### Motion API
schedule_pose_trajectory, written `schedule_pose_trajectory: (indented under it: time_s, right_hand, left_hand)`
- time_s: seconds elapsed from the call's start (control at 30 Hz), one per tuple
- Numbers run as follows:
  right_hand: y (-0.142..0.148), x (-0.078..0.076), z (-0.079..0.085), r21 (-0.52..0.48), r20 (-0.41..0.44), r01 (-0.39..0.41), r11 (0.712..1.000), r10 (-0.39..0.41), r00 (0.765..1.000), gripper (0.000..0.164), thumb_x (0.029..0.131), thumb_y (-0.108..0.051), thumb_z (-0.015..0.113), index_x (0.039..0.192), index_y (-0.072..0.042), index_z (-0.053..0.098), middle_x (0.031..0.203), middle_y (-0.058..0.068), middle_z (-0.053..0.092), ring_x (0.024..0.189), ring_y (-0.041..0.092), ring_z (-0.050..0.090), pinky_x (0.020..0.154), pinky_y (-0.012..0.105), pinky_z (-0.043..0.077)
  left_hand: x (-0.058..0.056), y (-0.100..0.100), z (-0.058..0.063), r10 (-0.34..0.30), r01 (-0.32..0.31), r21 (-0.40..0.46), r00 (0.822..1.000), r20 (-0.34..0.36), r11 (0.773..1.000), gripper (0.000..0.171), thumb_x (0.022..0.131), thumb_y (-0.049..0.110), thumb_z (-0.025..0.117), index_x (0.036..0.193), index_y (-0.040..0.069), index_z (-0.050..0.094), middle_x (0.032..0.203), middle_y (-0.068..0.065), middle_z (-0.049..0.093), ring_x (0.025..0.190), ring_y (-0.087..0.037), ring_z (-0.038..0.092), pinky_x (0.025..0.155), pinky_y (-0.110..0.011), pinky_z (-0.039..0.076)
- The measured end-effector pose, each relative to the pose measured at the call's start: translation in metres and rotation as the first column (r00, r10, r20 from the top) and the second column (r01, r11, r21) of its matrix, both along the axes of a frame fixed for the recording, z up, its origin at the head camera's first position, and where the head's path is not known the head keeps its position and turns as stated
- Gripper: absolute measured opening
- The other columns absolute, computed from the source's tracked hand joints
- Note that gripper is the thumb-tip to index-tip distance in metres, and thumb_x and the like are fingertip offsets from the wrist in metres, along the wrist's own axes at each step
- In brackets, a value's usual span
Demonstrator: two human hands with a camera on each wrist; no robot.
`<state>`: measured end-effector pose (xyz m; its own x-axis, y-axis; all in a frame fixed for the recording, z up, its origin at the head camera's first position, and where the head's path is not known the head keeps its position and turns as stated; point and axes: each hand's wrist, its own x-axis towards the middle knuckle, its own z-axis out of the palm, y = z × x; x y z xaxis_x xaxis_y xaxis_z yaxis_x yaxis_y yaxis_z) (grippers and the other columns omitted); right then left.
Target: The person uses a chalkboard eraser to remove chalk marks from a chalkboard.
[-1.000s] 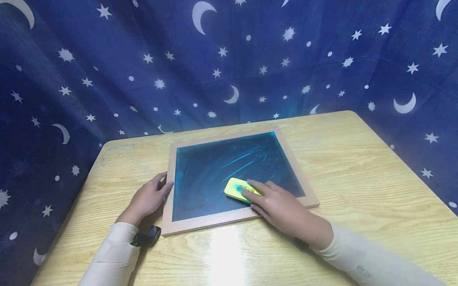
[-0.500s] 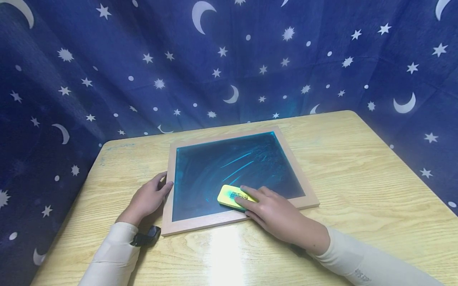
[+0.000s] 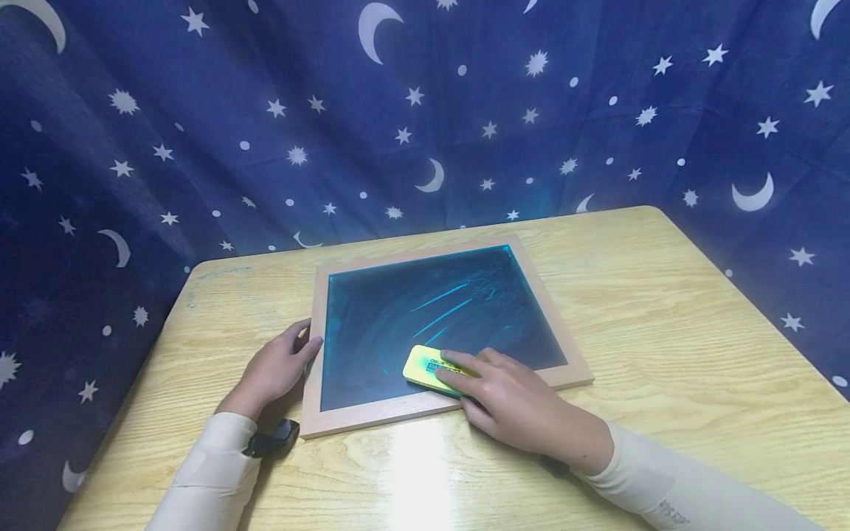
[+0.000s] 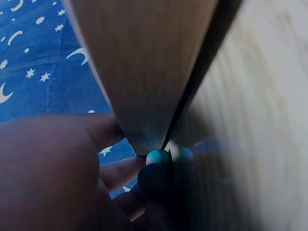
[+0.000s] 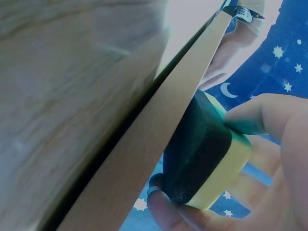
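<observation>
A small chalkboard point(image 3: 372, 324) in a light wooden frame lies on the table. Blue chalk lines point(image 3: 443, 318) and faint smears show on its dark surface. At the left side of the frame, my left hand point(image 3: 271, 371) holds the edge, thumb on top and fingertips against the side in the left wrist view. My right hand point(image 3: 514, 398) grips a yellow board eraser point(image 3: 420, 363) with dark felt, near the board's lower edge. In the right wrist view, the felt of the eraser point(image 5: 195, 149) faces the board, and thumb and fingers clasp its yellow sides.
The light wood-grain table point(image 3: 664, 332) extends around the board, with faint blue smudges at its far left corner. A dark blue curtain point(image 3: 425, 110) with moons and stars hangs behind. Each wrist wears a dark strap point(image 3: 272, 440).
My right hand has slid the eraser a little left and toward the front edge of the board, and the short chalk marks there have thinned. My left hand keeps its place.
</observation>
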<state>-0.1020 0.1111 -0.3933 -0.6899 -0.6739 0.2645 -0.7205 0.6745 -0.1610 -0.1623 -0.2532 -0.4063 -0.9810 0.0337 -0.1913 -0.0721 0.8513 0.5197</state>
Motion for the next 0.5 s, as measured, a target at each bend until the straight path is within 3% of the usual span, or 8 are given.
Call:
schedule_pose_trajectory:
  time_s: [0.33, 0.5]
  right_hand:
    - [0.0031, -0.0022, 0.0, -0.008, -0.043, -0.064, 0.998, 0.064, 0.997, 0.043, 0.094, -0.024, 0.07, 0.135, -0.019, 0.064, 0.143, 0.002, 0.06, 0.098, 0.017, 0.067, 0.084, 0.039, 0.057]
    - [0.0041, -0.0047, -0.0002, 0.008, -0.037, -0.052, 0.999, 0.052, 0.998, 0.043, 0.094, -0.025, 0.07, 0.136, -0.019, 0.064, 0.144, 0.002, 0.059, 0.102, 0.019, 0.067, 0.086, 0.04, 0.057]
  left_hand:
    - [-0.0005, -0.0007, -0.0008, -0.005, 0.005, -0.002, 1.0, 0.001, 1.0, 0.067, 0.106, 0.051, 0.038, 0.157, 0.008, 0.03, 0.15, -0.028, 0.046, 0.137, -0.049, 0.046, 0.108, -0.066, 0.038]
    - [-0.0005, -0.001, -0.0015, -0.004, 0.004, 0.001, 1.0, 0.004, 1.0, 0.067, 0.106, 0.051, 0.038, 0.157, 0.009, 0.03, 0.149, -0.028, 0.047, 0.136, -0.048, 0.047, 0.108, -0.065, 0.039]
